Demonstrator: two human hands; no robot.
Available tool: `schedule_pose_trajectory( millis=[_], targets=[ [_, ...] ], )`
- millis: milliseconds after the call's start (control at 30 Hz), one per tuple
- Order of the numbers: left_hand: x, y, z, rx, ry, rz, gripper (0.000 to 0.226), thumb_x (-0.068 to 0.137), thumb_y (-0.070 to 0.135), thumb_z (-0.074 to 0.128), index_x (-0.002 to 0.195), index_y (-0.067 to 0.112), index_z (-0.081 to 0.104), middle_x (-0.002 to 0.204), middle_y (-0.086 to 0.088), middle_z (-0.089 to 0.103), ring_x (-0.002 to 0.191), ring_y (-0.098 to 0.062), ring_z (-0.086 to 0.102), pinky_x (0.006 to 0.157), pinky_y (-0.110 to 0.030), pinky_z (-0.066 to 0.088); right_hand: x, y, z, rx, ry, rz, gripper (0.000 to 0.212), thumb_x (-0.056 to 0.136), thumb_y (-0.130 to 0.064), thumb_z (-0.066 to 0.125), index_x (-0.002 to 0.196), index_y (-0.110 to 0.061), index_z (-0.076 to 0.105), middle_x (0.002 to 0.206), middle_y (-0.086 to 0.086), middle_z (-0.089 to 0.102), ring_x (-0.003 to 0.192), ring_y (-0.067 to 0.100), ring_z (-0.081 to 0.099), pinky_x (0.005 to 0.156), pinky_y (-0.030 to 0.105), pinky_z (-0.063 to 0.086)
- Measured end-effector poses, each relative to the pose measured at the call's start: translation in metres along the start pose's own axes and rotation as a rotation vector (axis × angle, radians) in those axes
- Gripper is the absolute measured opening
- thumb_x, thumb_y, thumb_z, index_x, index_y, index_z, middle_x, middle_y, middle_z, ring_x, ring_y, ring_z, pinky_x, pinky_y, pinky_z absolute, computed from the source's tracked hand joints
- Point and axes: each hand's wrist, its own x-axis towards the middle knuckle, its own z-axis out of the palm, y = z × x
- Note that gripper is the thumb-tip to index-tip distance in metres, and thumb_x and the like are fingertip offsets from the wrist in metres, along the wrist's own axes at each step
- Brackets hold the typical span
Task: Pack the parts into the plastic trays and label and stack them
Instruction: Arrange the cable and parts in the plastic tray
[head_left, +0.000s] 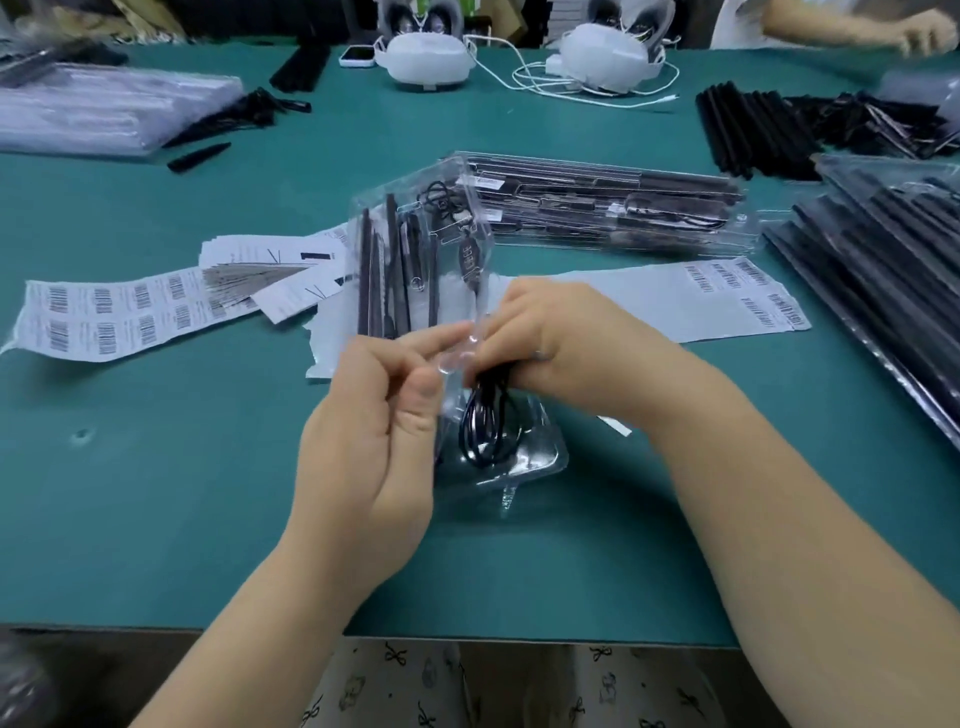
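From the head view, the step in hand looks like the packing itself: the clear plastic tray (415, 270) is held up off the green worktop (156, 467), tilted on end, and a coiled black cable (485, 421) is being worked into its near end. The left hand (374, 415) pinches the tray's near edge between thumb and curled fingers (426, 338); the right hand (550, 338) has its fingers curled round the top of the cable coil, just beside the left. Next, by my judgement, the coil must be seated in its pocket and the tray closed, then a label taken from the barcode sheet (104, 317) lying to the left. The tray is thin, glossy and see-through, with long black strips (387, 280) lying lengthwise in its far part and a small looped wire above them. A stack of filled trays (613, 208) lies on the worktop beyond the hands, and more black parts (753, 124) sit far right.
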Motion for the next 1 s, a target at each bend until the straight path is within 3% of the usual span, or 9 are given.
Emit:
schedule_pose_trajectory(
  millis=[100, 200, 367, 467, 533, 600, 700, 800, 1000],
  targets=[
    [0.000, 0.003, 0.003, 0.023, -0.062, 0.067, 0.011, 0.096, 0.031, 0.038, 0.085, 0.029, 0.041, 0.112, 0.024, 0.062, 0.097, 0.006, 0.063, 0.066, -0.010, 0.047, 0.007, -0.001, 0.011, -0.123, -0.095, 0.045, 0.040, 0.074, 0.009, 0.060, 0.100, -0.016, 0.076, 0.092, -0.008, 0.068, 0.086, 0.009, 0.035, 0.072, 0.023, 0.032],
    [-0.001, 0.003, 0.003, 0.025, -0.083, 0.076, 0.011, 0.095, 0.027, 0.039, 0.085, 0.032, 0.040, 0.115, 0.020, 0.056, 0.105, 0.014, 0.056, 0.067, 0.001, 0.037, 0.004, 0.002, 0.015, -0.130, -0.034, 0.076, 0.041, 0.073, 0.010, 0.056, 0.097, -0.017, 0.077, 0.104, -0.001, 0.070, 0.088, 0.010, 0.036, 0.077, 0.027, 0.039],
    [-0.002, 0.001, 0.002, 0.195, -0.180, 0.074, 0.010, 0.093, 0.036, 0.038, 0.083, 0.035, 0.039, 0.119, 0.031, 0.054, 0.066, 0.008, 0.053, 0.061, -0.004, 0.034, 0.002, 0.002, 0.018, -0.249, 0.023, 0.163, 0.038, 0.076, 0.000, 0.057, 0.098, -0.025, 0.076, 0.119, -0.007, 0.066, 0.107, 0.024, 0.049, 0.094, 0.036, 0.032],
    [-0.003, 0.000, 0.006, 0.270, -0.257, 0.116, 0.021, 0.091, 0.037, 0.044, 0.086, 0.016, 0.045, 0.134, 0.009, 0.050, 0.104, -0.003, 0.051, 0.094, -0.009, 0.030, 0.000, 0.003, 0.025, -0.223, 0.131, 0.286, 0.033, 0.084, -0.011, 0.060, 0.104, -0.034, 0.073, 0.129, -0.010, 0.058, 0.115, 0.023, 0.037, 0.093, 0.027, 0.018],
    [-0.002, -0.003, 0.007, 0.499, -0.249, 0.020, 0.048, 0.083, 0.050, 0.053, 0.100, 0.006, 0.051, 0.143, -0.003, 0.043, 0.134, -0.033, 0.034, 0.113, -0.042, 0.019, 0.001, 0.003, 0.031, -0.204, 0.219, 0.356, 0.024, 0.086, -0.020, 0.064, 0.101, -0.036, 0.074, 0.115, -0.008, 0.055, 0.110, 0.023, 0.034, 0.090, 0.023, 0.017],
    [0.003, -0.002, 0.006, 0.725, -0.372, -0.210, 0.072, 0.079, 0.065, 0.041, 0.129, 0.013, 0.040, 0.154, -0.001, 0.029, 0.143, -0.038, 0.014, 0.113, -0.057, 0.008, 0.004, 0.004, 0.036, -0.197, 0.195, 0.396, 0.022, 0.090, -0.025, 0.062, 0.104, -0.038, 0.072, 0.090, -0.009, 0.040, 0.096, 0.021, 0.032, 0.091, 0.028, 0.025],
    [0.004, -0.009, 0.001, 0.938, -0.518, -0.206, 0.080, 0.082, 0.072, 0.003, 0.149, 0.029, 0.015, 0.158, 0.006, 0.020, 0.144, -0.035, 0.011, 0.115, -0.052, 0.012, 0.006, 0.005, 0.037, -0.108, 0.065, 0.425, 0.032, 0.091, -0.019, 0.056, 0.113, -0.039, 0.067, 0.078, -0.012, 0.033, 0.087, 0.016, 0.029, 0.088, 0.033, 0.031],
    [0.008, -0.007, -0.002, 0.987, -0.555, -0.209, 0.081, 0.081, 0.068, -0.003, 0.151, 0.029, 0.013, 0.157, 0.008, 0.021, 0.143, -0.035, 0.017, 0.113, -0.050, 0.017, 0.003, 0.006, 0.033, -0.030, -0.029, 0.437, 0.050, 0.085, -0.005, 0.048, 0.123, -0.036, 0.061, 0.093, -0.009, 0.041, 0.098, 0.022, 0.037, 0.095, 0.036, 0.032],
    [0.007, -0.007, -0.004, 1.046, -0.579, -0.222, 0.092, 0.069, 0.074, -0.016, 0.150, 0.036, 0.001, 0.158, 0.016, 0.011, 0.144, -0.030, 0.012, 0.111, -0.045, 0.017, -0.020, 0.001, 0.028, 0.024, -0.210, 0.428, 0.070, 0.074, -0.051, 0.032, 0.144, -0.042, 0.029, 0.130, -0.017, 0.037, 0.105, 0.002, 0.020, 0.110, 0.030, 0.017]
  ],
)
